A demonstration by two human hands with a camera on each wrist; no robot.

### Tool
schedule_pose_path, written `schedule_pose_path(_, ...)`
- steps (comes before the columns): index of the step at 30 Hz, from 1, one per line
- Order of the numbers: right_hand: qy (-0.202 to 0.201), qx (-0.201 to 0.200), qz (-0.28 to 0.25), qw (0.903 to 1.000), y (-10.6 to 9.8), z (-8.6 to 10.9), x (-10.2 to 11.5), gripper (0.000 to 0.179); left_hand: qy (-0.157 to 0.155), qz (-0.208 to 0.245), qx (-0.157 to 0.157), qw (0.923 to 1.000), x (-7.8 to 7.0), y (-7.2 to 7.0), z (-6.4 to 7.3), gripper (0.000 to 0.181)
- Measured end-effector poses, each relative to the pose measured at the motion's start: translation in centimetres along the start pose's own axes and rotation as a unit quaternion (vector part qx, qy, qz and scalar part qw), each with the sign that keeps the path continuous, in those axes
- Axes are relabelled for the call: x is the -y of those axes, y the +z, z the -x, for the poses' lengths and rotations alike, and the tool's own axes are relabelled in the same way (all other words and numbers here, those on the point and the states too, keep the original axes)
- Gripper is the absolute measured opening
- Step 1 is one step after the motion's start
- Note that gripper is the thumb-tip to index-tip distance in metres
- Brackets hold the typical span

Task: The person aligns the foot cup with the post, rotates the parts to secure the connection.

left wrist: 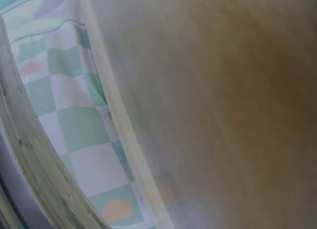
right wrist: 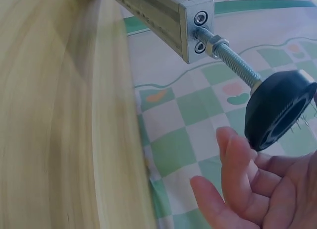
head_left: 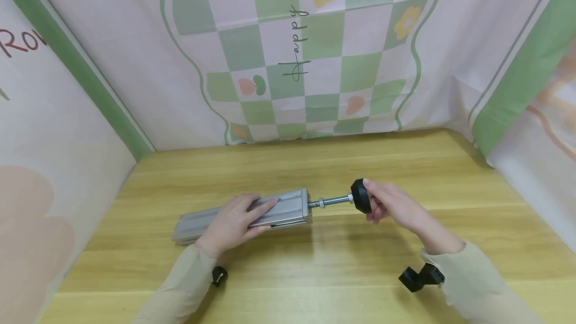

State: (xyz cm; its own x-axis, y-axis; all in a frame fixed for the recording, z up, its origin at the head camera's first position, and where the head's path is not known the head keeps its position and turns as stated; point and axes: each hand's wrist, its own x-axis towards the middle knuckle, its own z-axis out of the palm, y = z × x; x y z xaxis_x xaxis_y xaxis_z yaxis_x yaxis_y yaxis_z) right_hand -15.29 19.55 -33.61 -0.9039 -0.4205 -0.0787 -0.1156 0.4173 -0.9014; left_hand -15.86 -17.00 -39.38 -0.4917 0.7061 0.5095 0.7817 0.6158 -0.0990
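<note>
Clasping a probably heavy, rigid aluminum profile (head_left: 291, 205) with my left hand (head_left: 235, 220), I pinch the leveling foot (head_left: 361, 197), right of that grip, by its likely grippy rim with my right hand (head_left: 392, 205).

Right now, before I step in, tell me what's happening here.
A person's left hand grips a grey metal bar. The right hand holds the black foot on the outer end of a threaded rod. The rod sticks out of the bar's end, with a nut on it.
</note>
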Motion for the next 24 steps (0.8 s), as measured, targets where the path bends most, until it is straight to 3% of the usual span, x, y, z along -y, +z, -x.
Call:
schedule_pose_path(5,-0.018,-0.005,0.0,0.9998,-0.6,0.4,-0.1,0.061,0.0,0.003,-0.001,1.0,0.0,0.0,-0.1,0.062)
schedule_pose_path(8,-0.074,-0.015,0.018,0.997,-1.0,0.9,-0.3,0.046,0.004,0.003,-0.001,1.0,0.0,-0.1,-0.2,0.06)
schedule_pose_path(10,-0.134,-0.013,0.045,0.9899,-1.2,1.1,-0.6,0.043,0.007,0.003,-0.001,1.0,0.0,-0.2,-0.2,0.059)
schedule_pose_path(13,-0.226,0.001,0.085,0.9703,-1.4,1.3,-0.9,0.063,0.007,0.004,-0.003,1.0,0.0,-0.2,-0.2,0.058)
schedule_pose_path(15,-0.263,0.003,0.103,0.9593,-1.4,1.3,-1.1,0.072,0.007,0.003,-0.004,1.0,0.0,-0.3,-0.2,0.058)
schedule_pose_path(18,-0.281,-0.004,0.112,0.9531,-1.5,1.2,-1.2,0.071,0.009,0.0,-0.007,0.9999,0.0,-0.2,-0.2,0.058)
schedule_pose_path(24,-0.261,-0.025,0.129,0.9565,-1.4,1.2,-1.2,0.063,0.01,0.0,-0.008,0.9999,0.0,0.0,-0.1,0.06)
